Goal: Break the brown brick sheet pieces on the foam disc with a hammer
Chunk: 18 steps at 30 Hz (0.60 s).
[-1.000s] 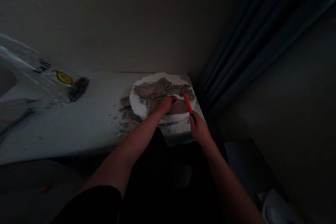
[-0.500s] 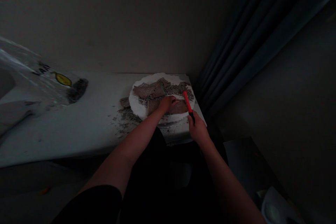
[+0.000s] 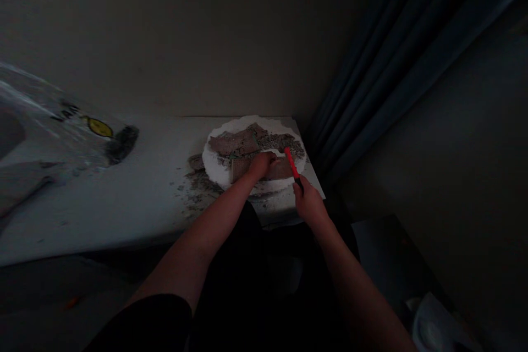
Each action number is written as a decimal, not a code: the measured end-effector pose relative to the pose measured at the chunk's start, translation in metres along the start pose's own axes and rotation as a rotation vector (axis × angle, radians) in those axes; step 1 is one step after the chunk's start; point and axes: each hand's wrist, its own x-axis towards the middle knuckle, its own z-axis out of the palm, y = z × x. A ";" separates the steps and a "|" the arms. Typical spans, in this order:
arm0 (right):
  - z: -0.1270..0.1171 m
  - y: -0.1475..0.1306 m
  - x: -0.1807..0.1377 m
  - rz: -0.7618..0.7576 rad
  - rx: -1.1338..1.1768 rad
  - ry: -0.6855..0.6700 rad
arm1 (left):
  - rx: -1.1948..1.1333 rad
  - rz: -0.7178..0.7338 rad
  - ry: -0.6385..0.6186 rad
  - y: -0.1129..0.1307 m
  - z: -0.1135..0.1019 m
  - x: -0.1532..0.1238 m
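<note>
A white round slab [image 3: 214,168] lies at the right end of a pale ledge [image 3: 124,198], covered with brown flat pieces [image 3: 233,143] and grey crumbs. My left hand [image 3: 260,165] rests closed on one brown piece [image 3: 279,169] near the slab's front. My right hand [image 3: 307,203] grips a red-handled tool [image 3: 291,163] whose tip points into the pieces just right of my left hand.
Grey crumbs [image 3: 196,187] are scattered on the ledge left of the slab. A clear plastic bag [image 3: 61,126] with a yellow label and dark contents lies at the far left. A dark curtain [image 3: 391,66] hangs to the right. The wall stands right behind.
The red tool's tip has shifted slightly left and nearer to my left hand. My left hand has stayed on the brown piece.
</note>
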 end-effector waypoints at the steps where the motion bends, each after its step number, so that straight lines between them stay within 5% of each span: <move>1: 0.000 0.000 -0.001 -0.009 0.002 0.014 | 0.000 -0.002 -0.002 0.000 0.000 0.000; 18: 0.004 0.015 -0.002 0.005 -0.025 -0.038 | -0.266 -0.055 0.168 -0.002 -0.002 -0.008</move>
